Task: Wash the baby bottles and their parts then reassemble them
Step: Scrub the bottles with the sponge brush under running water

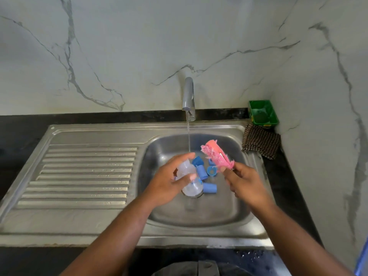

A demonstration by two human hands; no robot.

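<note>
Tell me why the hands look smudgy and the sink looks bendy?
Head view: the left hand gripping the bottle and the right hand pinching the pink scrubber are smeared by motion blur; the wide lens bows the sink rim; soft light, mild glare on steel.

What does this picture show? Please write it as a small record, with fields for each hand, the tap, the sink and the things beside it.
left hand: grips a clear bottle
right hand: holds a pink brush, raised to the right of the water stream
tap: running
sink: several blue parts lie in the basin
beside sink: green box and checked cloth, at the right corner
</note>
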